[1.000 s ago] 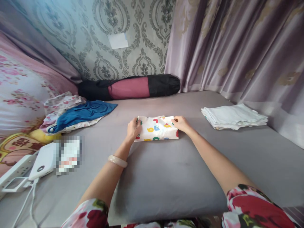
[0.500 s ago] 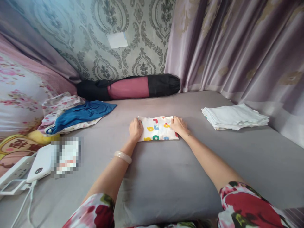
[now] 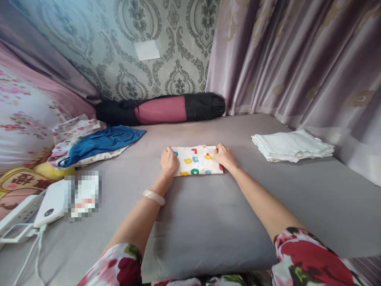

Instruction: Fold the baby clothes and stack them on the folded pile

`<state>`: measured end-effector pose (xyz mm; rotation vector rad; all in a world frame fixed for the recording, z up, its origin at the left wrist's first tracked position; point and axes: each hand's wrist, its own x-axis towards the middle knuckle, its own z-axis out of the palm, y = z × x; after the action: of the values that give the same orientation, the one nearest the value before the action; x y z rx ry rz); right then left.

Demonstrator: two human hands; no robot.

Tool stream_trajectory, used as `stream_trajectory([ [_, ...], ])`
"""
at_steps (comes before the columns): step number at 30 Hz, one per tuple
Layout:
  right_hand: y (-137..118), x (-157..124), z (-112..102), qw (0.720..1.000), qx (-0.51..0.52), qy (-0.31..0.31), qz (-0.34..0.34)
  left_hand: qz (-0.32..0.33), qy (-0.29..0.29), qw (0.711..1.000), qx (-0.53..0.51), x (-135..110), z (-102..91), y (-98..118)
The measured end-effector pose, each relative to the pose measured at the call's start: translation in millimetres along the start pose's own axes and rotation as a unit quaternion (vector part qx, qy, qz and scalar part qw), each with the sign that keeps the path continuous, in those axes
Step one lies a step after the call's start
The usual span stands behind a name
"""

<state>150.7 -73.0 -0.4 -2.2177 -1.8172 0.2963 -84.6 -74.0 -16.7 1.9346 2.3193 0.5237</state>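
A white folded cloth (image 3: pixel 197 161) printed with colourful letter shapes lies flat on the grey bed sheet (image 3: pixel 214 214) in front of me. At its left end, my left hand (image 3: pixel 169 162) is closed on the edge, thumb side toward the cloth. My right hand (image 3: pixel 224 156) pinches the upper right corner. Both forearms reach forward from floral sleeves, and a pale bangle (image 3: pixel 154 197) circles the left one. Parts of the fingers are hidden under or behind the cloth's ends.
A stack of folded white cloths (image 3: pixel 293 145) sits at the right. On the left lie a blue garment (image 3: pixel 105 143), a white power bank (image 3: pixel 55 202) with cables, a power strip (image 3: pixel 19 216) and a blurred-out item. A black and pink rolled bag (image 3: pixel 160 109) rests against the wall.
Almost nothing differs. The left hand has shifted very slightly left and up along the cloth's end; the cloth stays in place, held at both ends.
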Motion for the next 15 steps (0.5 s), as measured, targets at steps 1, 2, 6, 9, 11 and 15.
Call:
stream_trajectory([
  [1, -2, -2, -2, 1.0, 0.0, 0.016, -0.008, -0.005, 0.0, 1.0, 0.014, -1, -2.6, 3],
  [2, -6, -5, -3, 0.999, -0.004, 0.035, -0.023, -0.005, 0.005, 1.0, 0.029, -2, -5.1, 7],
  [6, -29, -18, 1, 0.987, -0.014, 0.056, -0.15, 0.086, 0.036, 0.995, 0.042, -9, -10.2, 29],
  [9, -45, -25, 11, 0.973, -0.021, 0.018, -0.23, 0.186, 0.014, 0.982, 0.024, -13, -5.7, 42],
  [11, -51, -28, 20, 0.969, -0.027, -0.003, -0.245, 0.213, -0.016, 0.976, 0.028, -15, 0.1, 45],
  [15, -51, -30, 34, 0.968, -0.034, -0.015, -0.248, 0.204, -0.057, 0.976, 0.048, -20, 11.3, 40],
])
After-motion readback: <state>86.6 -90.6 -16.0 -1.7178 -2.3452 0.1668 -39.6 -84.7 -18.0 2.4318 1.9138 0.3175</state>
